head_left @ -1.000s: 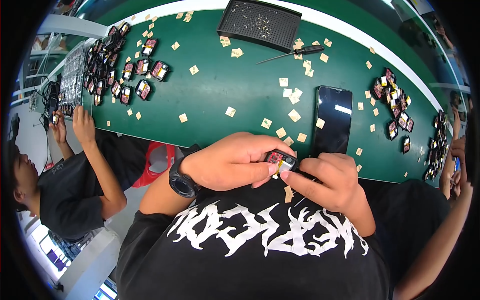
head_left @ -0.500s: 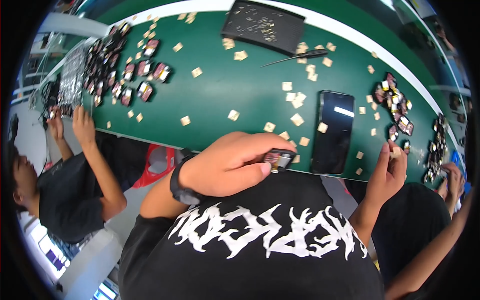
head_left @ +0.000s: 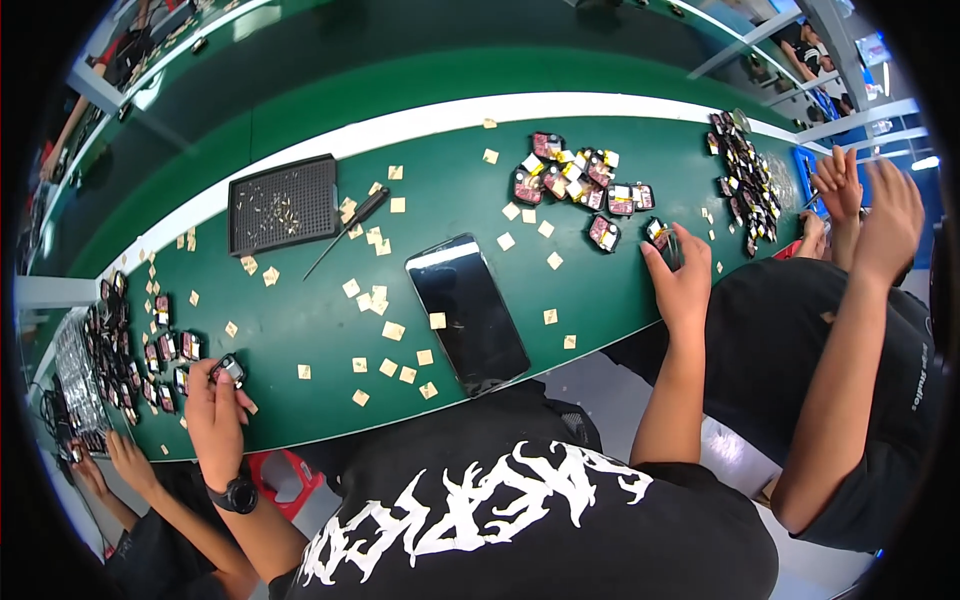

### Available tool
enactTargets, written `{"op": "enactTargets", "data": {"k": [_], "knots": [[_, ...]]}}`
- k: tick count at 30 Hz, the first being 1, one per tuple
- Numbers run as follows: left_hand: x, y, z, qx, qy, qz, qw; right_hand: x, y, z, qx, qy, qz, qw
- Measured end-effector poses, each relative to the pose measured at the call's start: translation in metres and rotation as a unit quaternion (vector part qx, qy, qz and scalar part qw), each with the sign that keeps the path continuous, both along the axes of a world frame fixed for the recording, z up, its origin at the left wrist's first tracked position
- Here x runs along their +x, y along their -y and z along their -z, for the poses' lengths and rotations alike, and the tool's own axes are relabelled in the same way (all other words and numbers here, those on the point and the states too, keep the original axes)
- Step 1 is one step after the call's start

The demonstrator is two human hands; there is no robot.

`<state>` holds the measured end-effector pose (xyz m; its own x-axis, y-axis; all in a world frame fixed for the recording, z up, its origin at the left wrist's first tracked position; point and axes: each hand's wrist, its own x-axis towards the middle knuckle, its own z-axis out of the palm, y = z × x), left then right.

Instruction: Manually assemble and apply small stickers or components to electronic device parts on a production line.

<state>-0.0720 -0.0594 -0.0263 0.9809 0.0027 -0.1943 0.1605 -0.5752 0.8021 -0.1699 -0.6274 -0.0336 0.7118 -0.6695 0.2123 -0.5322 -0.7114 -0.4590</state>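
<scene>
At the left end of the table, my left hand [head_left: 215, 425], with a black watch on the wrist, is closed on a small black-cased module [head_left: 230, 370]. It is beside a loose group of similar modules [head_left: 160, 350]. My right hand [head_left: 684, 285] reaches out on the right, thumb and fingers around another black-cased module [head_left: 658, 234] with a pale and reddish face. A cluster of such modules [head_left: 590, 178], some with white and yellow labels, lies just left of that hand. Between my hands lies a black smartphone [head_left: 468, 315], a small cream square on its edge.
Small cream squares [head_left: 394, 330] are scattered over the green table [head_left: 300, 335]. A black tray [head_left: 283, 205] of tiny metal parts and a screwdriver [head_left: 348, 230] lie farther back. Dense module piles stand at the left [head_left: 108, 330] and right [head_left: 745, 185]. People work close on both sides.
The view has swung rightward. My left hand has moved from before my chest out to the left modules, still holding one. My right hand has reached forward to a module on the right.
</scene>
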Motion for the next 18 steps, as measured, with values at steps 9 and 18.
{"op": "enactTargets", "data": {"k": [9, 18], "knots": [[0.012, 0.014, -0.023, 0.192, 0.006, -0.036, 0.981, 0.005, 0.000, -0.007, 0.063, 0.081, -0.030, 0.994], [-0.005, 0.091, -0.045, 0.112, 0.101, 0.099, 0.984, 0.015, -0.028, -0.013, 0.138, 0.103, -0.061, 0.983]]}}
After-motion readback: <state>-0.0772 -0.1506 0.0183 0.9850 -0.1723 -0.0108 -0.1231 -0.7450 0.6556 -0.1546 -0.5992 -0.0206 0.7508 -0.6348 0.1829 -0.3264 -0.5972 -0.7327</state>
